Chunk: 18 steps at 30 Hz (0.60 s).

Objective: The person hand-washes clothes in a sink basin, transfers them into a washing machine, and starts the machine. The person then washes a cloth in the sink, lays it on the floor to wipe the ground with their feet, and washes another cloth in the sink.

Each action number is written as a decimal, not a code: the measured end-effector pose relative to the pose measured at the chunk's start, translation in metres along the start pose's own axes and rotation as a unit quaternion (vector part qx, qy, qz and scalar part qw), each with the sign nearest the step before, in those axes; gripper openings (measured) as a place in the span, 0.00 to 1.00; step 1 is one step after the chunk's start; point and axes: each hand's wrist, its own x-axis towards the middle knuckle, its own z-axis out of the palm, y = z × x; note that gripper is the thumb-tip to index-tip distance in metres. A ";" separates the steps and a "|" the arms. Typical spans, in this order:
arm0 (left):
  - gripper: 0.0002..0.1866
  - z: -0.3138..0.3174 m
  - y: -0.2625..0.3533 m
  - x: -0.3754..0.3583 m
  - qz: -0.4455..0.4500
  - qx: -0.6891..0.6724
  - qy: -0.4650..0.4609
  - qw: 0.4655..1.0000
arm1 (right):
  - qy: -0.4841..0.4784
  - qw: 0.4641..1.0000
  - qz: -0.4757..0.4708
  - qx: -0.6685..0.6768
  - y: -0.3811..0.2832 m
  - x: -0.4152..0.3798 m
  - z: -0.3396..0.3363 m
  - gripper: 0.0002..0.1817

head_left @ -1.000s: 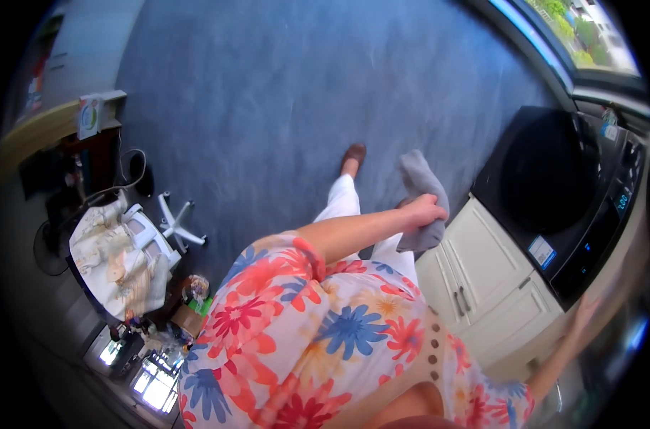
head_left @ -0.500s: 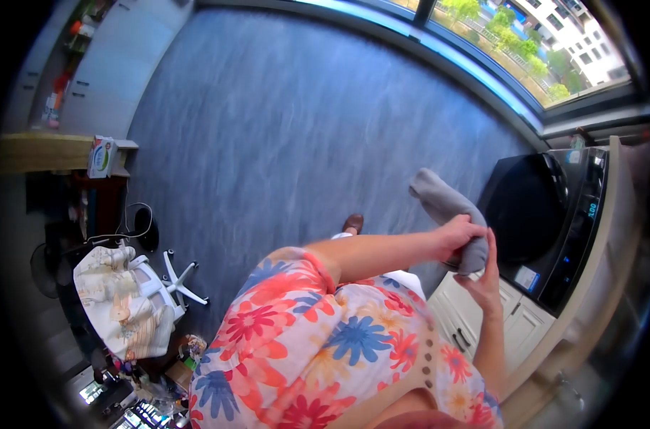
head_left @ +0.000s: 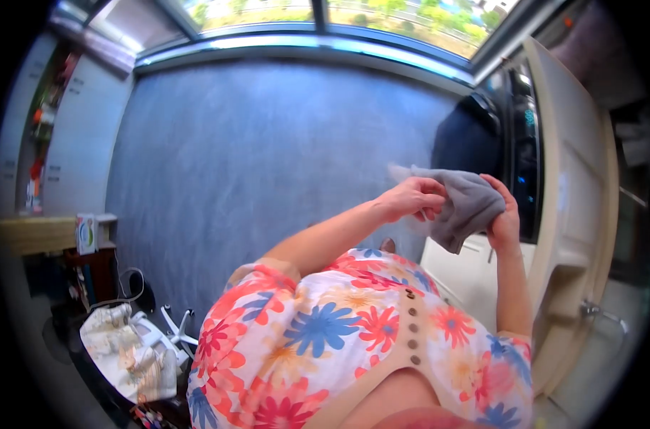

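Note:
A soft grey cloth (head_left: 468,207) hangs bunched between my hands in front of my chest, its left corner and lower left edge smeared by motion. My right hand (head_left: 505,218) grips its right side, thumb and fingers wrapped round the fabric. On the other side, my left hand (head_left: 414,199) has its fingers curled in against the cloth's left edge; the exact hold is partly hidden.
A black front-loading machine (head_left: 468,139) with a lit panel stands beyond the cloth, beside a pale counter with a sink (head_left: 561,300) and tap (head_left: 589,309). White cabinet doors (head_left: 464,268) are below. At lower left stands a covered swivel chair (head_left: 132,350). Windows line the far side.
The grey cloth has gone from a long folded roll to a wider, looser bunch. My hands have moved apart, the left to the left and the right to the right. The view has turned right.

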 end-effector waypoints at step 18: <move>0.16 0.034 -0.064 0.037 -0.054 -0.011 0.154 0.987 | 0.298 0.889 -0.321 0.134 -0.261 0.002 -0.284 0.15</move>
